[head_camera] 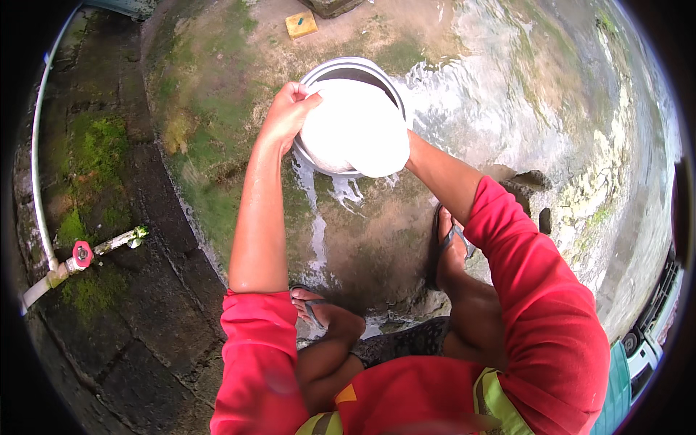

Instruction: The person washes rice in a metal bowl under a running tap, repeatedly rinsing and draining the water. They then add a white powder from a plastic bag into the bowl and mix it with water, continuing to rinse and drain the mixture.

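Observation:
A white cloth (356, 125), so bright that its folds do not show, lies bunched over a round grey metal pot or basin (399, 95) on the wet concrete ground. At the vessel's left rim, my left hand (293, 109) pinches the cloth's upper left edge between thumb and fingers. My right hand is hidden by the cloth; only the wrist and forearm come out at its right side, so what its fingers do does not show. Part of the vessel's dark inside is visible above the cloth.
A yellow block (301, 25) with a green mark lies beyond the vessel, beside a stone (331, 5). On the left, a mossy block wall carries a pipe (37, 163) and a tap with a red handle (82, 254). Water spreads over the concrete. A broken hollow block (524, 187) is at the right.

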A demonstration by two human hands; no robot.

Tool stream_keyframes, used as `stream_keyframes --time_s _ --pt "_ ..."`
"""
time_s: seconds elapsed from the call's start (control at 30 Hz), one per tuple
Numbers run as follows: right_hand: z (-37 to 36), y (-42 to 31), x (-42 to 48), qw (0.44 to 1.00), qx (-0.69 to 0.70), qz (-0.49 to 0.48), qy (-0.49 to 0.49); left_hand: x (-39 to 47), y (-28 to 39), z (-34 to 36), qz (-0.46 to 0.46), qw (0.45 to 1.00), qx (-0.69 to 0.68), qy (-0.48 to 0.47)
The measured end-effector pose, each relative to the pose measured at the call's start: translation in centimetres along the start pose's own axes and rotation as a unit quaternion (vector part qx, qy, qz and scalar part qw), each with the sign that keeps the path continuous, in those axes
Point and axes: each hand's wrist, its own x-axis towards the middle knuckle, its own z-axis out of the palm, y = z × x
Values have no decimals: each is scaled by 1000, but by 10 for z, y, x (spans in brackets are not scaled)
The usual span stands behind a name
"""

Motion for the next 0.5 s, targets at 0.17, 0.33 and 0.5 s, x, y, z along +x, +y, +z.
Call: stream_keyframes --time_s 0.17,0.33,0.5 --pt "-3 -1 2 1000 -4 0 1 -8 -11 20 -28 941 -336 3" --pt "1 1 -1 1000 -9 1 -1 -14 -11 28 78 953 -261 131" --pt "2 2 -5 1000 -18 -4 0 -33 18 41 162 925 -284 191"
